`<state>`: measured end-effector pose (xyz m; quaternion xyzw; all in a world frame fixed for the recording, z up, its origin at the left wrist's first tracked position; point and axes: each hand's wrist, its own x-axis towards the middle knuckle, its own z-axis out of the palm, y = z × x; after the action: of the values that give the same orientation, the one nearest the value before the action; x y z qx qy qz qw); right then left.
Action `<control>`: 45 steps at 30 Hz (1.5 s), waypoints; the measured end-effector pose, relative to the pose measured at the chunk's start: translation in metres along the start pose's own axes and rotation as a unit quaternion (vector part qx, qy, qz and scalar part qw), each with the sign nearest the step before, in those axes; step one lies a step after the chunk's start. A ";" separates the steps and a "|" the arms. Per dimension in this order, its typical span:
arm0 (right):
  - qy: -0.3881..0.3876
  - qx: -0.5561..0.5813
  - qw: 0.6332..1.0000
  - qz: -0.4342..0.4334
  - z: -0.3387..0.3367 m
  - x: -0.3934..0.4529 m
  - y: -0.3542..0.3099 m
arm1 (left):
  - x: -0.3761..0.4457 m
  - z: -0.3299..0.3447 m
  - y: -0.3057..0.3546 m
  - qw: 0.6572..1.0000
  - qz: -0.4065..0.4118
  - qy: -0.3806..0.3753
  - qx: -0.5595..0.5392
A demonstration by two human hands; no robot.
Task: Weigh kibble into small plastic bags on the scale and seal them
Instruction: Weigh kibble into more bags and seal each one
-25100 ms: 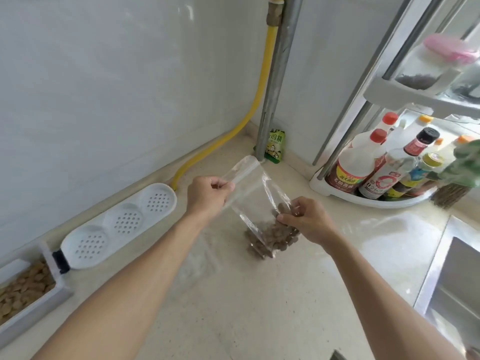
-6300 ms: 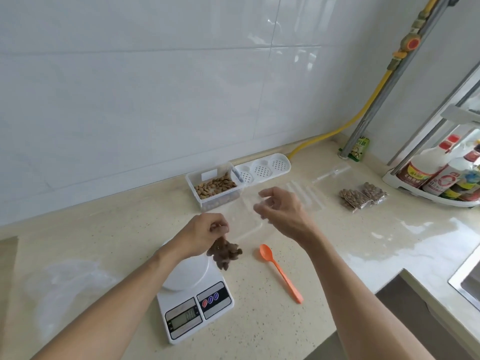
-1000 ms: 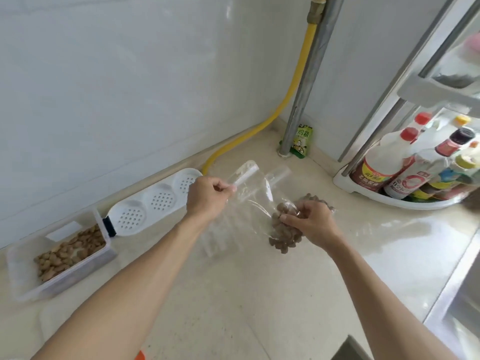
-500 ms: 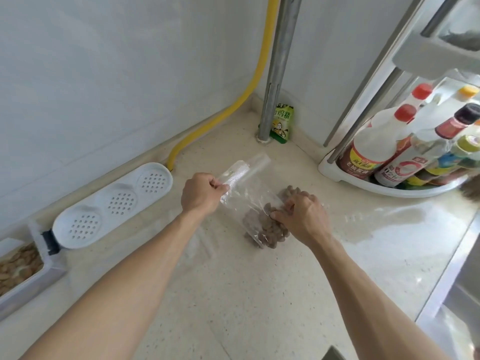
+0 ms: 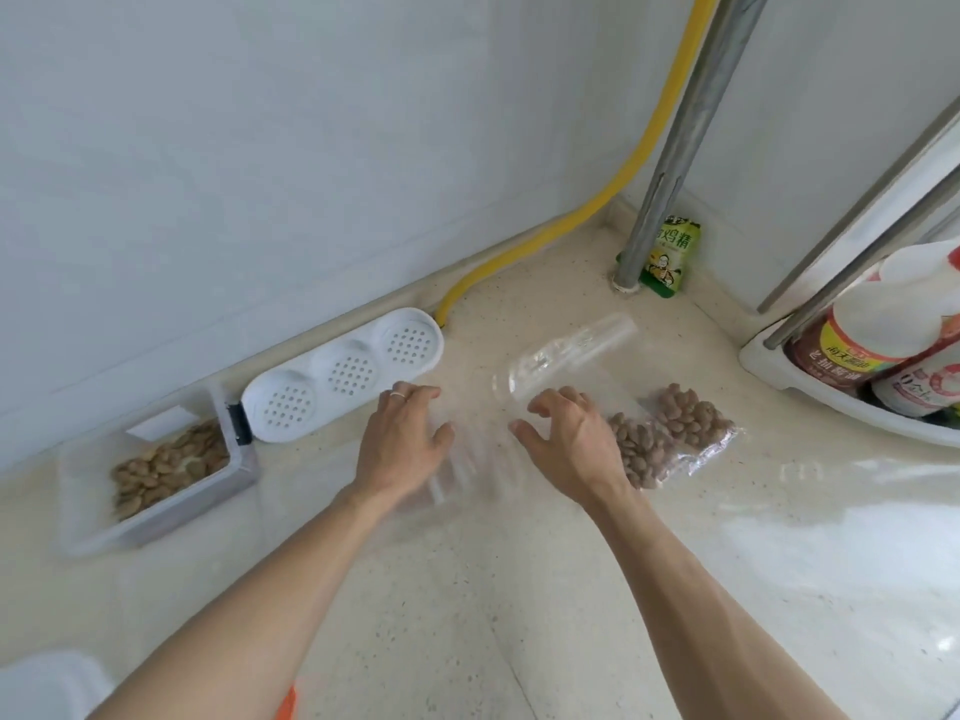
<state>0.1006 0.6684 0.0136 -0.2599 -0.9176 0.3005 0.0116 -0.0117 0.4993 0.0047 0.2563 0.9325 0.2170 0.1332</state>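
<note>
Filled kibble bags lie on the desk just right of my right grip, apparently done. Both grips are loose and hold nothing; my left grip rests on empty bags. More kibble waits in the tub further left.

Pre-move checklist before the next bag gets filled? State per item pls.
1. Filled kibble bags set down on the counter, right of the right hand: ok.
2. Their seals closed: cannot tell, strips not visible.
3. Hands free: ok, left hand and right hand both open, palms down, gripping nothing.
4. Empty bags available: ok, clear plastic lies ahead of the hands and under the left hand.
5. Kibble supply: ok, kibble container still holds kibble, its perforated lid swung open.
6. Scale ready: cannot tell, only a white corner at the lower left edge shows.
</note>
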 end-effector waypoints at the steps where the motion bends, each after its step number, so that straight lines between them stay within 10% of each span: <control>1: -0.013 0.006 1.000 -0.012 0.011 -0.001 -0.010 | -0.008 -0.004 -0.014 1.000 -0.006 -0.005 0.021; 9: -0.079 -0.079 0.993 -0.028 0.073 -0.015 -0.044 | -0.044 -0.012 -0.073 0.984 -0.056 -0.075 0.151; 15: -0.074 -0.080 0.994 -0.028 0.075 -0.014 -0.048 | -0.040 -0.011 -0.068 0.976 0.003 0.015 0.218; 31: 0.016 0.090 0.996 -0.026 0.061 -0.021 -0.076 | -0.037 -0.071 -0.062 0.993 0.037 0.031 -0.108; 45: -0.141 0.328 0.934 0.007 0.082 -0.081 -0.208 | -0.142 -0.178 -0.169 0.979 -0.079 -0.088 -0.169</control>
<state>0.0582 0.4423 0.0732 -0.2033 -0.7582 0.6185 -0.0356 -0.0285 0.2329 0.0989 0.1739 0.8842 0.3370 0.2727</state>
